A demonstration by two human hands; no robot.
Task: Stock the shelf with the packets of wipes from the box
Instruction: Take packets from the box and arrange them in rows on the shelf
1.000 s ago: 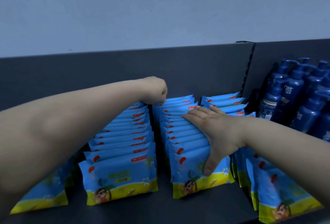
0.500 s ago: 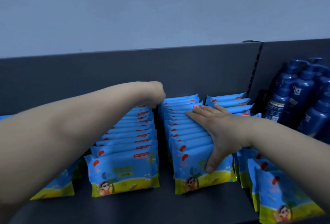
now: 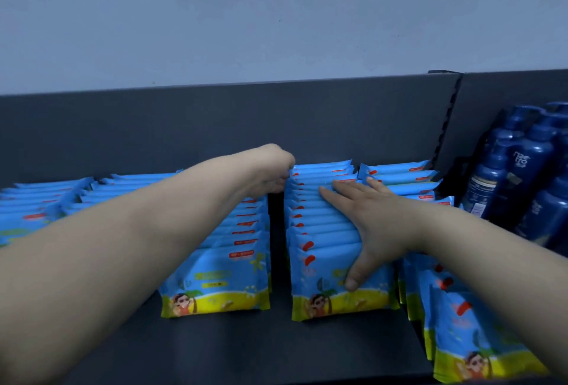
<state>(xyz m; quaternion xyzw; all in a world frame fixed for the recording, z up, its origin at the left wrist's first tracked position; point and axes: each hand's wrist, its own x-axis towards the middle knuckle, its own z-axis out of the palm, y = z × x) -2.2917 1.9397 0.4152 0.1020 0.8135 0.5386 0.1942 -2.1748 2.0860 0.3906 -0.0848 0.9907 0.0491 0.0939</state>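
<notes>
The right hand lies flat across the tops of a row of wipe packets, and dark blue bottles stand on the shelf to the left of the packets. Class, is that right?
Not quite. In the head view the right hand does lie flat across a row of wipe packets, but the dark blue bottles stand to the right of the packets, beyond the shelf divider, not to the left.

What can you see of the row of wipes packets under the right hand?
The row of packets stands upright on the dark shelf, front to back. Each is glossy blue film with red marks; the front one shows a yellow band and a cartoon figure. The right hand lies flat on top, thumb on the front packet; the left hand touches the back.
</notes>
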